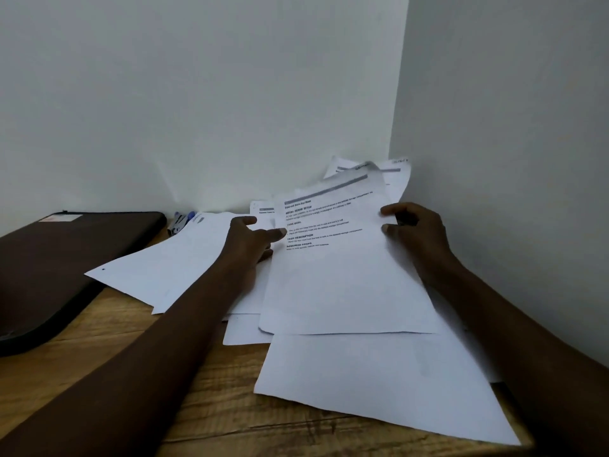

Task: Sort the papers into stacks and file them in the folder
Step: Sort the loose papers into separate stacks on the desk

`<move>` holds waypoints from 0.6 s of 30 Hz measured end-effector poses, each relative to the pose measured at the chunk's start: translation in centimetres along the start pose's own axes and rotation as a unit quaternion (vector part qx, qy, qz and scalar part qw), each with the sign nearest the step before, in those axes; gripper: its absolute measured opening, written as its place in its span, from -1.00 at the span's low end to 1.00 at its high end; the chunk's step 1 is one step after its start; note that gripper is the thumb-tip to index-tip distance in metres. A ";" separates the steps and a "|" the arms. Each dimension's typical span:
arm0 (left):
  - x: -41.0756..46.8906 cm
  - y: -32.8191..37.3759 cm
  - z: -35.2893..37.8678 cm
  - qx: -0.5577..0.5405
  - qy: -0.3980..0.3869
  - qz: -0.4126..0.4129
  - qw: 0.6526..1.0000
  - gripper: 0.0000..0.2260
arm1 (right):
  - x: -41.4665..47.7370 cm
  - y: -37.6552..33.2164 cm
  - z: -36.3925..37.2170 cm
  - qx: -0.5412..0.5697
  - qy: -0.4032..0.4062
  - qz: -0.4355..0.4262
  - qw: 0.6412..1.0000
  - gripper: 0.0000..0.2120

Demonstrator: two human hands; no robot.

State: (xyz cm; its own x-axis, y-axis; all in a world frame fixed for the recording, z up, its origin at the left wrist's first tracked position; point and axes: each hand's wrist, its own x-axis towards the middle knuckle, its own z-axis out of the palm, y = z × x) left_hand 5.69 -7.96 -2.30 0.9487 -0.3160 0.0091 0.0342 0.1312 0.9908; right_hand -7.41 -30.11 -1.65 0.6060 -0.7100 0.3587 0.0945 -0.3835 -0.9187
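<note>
A printed sheet (339,268) with a grey header bar and bold headings is tilted up over the pile. My left hand (252,240) pinches its left edge, thumb on the printed face. My right hand (418,239) grips its right edge, thumb on top and fingers behind. Under it lie several loose white papers: a large blank one (379,380) near me, another blank one (171,265) to the left, and printed sheets (392,173) curled up against the wall corner. A dark brown closed folder (66,258) rests flat at the left.
The wooden table (131,344) meets white walls behind and at the right, forming a corner. A blue-and-white pen or marker (180,222) lies by the back wall between the folder and the papers. The table's front right edge is under the large blank paper.
</note>
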 end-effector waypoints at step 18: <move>1.3 1.4 -2.8 0.053 -0.066 0.015 0.996 -0.88 | 0.4 1.1 -0.1 0.082 -0.030 0.099 0.991 -0.74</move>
State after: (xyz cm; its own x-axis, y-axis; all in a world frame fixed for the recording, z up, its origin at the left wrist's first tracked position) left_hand 7.89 -5.57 -1.23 0.8994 -0.4344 0.0488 -0.0326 0.0447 0.9985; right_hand -7.13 -30.83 -2.52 0.6711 -0.7231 0.1635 0.0942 -0.1356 -0.9863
